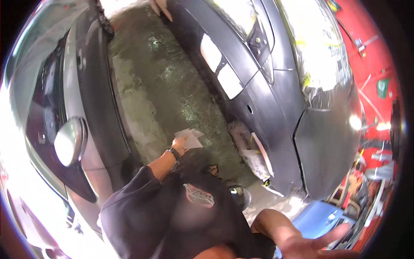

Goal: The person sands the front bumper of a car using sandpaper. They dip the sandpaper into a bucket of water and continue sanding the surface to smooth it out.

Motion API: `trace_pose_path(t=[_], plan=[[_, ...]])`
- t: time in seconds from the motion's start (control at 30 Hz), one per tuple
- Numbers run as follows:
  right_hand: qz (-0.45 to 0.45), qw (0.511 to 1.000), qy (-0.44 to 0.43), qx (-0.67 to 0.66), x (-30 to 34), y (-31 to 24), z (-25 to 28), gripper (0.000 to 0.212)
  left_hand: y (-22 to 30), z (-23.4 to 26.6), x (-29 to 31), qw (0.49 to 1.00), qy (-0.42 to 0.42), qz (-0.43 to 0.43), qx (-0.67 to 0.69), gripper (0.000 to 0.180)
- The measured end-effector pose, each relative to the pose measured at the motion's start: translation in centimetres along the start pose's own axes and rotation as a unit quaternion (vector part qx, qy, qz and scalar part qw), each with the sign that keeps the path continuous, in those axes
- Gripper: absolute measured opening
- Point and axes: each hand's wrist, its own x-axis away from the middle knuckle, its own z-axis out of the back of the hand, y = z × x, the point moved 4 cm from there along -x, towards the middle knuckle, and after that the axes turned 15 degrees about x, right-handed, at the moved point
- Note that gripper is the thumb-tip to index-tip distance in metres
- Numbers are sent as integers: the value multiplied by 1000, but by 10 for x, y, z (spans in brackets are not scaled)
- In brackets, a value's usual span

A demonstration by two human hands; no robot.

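Note:
In my left hand (180,144), thin pale sheets (190,139) are gripped and fan out past the fingers. A dark band (174,153) circles that wrist. The sheets are held over the wet floor between two cars, and I cannot tell whether they are paper or an abrasive. My right hand (308,247) is low at the right edge, fingers spread, with nothing in it. Nearest to it are a blue car panel (317,218) and the matte dark car (276,125), whose windows are covered with taped clear film (317,47).
A grey car (92,56) with a side mirror (69,142) lines the left. Wet concrete (168,73) runs between the cars. Near my body stands a dark round container (239,197). Tools hang on a red wall (366,56). At the top, part of a person's limb (162,9) shows.

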Motion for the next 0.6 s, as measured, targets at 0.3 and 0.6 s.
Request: trace_pose_path(t=[0.3, 0.6], plan=[[26, 976, 59, 207, 4, 0, 75, 77, -87, 185, -21, 958, 223, -117, -138, 53], [40, 923, 60, 378, -2, -14, 142, 72, -120, 296, -3, 841, 187, -181, -475, 56]])
